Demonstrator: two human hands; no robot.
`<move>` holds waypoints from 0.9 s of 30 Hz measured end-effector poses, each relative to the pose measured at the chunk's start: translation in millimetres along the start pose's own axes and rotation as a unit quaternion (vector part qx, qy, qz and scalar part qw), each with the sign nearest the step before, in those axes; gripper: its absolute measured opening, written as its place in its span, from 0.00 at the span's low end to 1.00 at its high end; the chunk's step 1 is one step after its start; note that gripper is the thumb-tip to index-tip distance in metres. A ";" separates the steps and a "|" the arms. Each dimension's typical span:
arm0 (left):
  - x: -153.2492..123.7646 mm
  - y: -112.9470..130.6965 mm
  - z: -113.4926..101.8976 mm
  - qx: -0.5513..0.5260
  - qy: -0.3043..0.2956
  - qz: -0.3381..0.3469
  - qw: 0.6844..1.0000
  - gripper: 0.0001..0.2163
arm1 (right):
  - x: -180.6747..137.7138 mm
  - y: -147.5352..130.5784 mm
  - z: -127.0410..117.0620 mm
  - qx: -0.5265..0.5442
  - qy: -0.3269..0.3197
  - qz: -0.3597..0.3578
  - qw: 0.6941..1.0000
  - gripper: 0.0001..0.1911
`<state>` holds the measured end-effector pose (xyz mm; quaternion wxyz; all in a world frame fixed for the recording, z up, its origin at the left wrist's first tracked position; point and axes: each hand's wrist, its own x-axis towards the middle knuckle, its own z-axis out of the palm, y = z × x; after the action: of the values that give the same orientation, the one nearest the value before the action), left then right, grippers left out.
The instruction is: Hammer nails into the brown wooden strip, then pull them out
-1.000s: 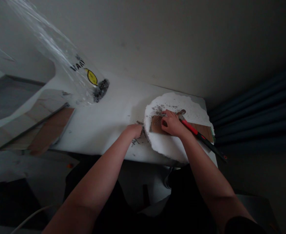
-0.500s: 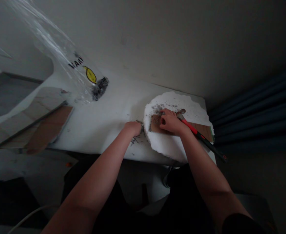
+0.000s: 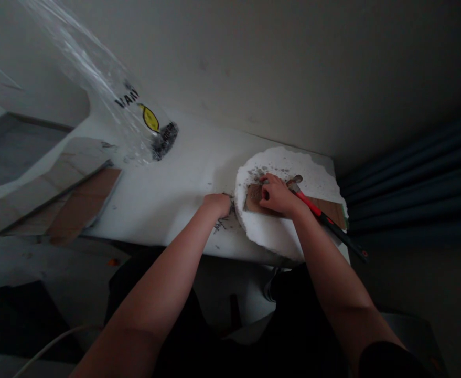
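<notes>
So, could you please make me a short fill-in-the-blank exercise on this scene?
1. The handle of the hammer is red and ____.
2. The right hand is over a board coloured ____.
3. From the person's view, the left hand is to the ____ of the white slab.
4. The oval mark printed on the clear plastic is ____.

Missing words: black; brown; left; yellow.

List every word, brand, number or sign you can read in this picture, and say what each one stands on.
"VAAY" or similar: large black letters on the clear plastic; creases leave the spelling uncertain.
Dark lettering beneath the yellow emblem, same plastic: too crumpled and blurred to read.
Small red mark at the end of the hammer handle: too small to read.
</notes>
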<state>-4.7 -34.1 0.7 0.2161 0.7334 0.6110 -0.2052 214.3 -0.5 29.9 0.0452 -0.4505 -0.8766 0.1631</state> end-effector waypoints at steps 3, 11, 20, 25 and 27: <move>-0.6 -1.5 -1.6 -0.002 0.008 -0.011 1.000 0.19 | 0.1 1.9 0.7 0.013 0.013 -0.005 1.000 0.07; -0.4 -3.9 -1.5 -0.019 0.015 -0.013 1.000 0.18 | -5.6 2.4 -5.9 0.005 0.022 -0.037 0.999 0.02; -2.9 -10.2 -13.1 -0.051 0.148 -0.107 0.982 0.18 | -9.2 1.7 -11.1 0.051 0.027 -0.067 0.996 0.05; -4.1 -11.0 -13.7 -0.080 0.155 -0.124 0.977 0.17 | -15.2 0.9 -26.5 0.077 0.049 -0.052 0.994 0.05; -4.8 -9.9 -15.2 -0.096 0.170 -0.118 0.974 0.18 | -18.3 -2.3 -38.8 0.092 0.101 -0.045 0.990 0.05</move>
<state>-14.7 -27.7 15.2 0.1527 0.6561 0.7379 -0.0417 232.1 -6.9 68.5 0.1821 -0.4188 -0.8681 0.1947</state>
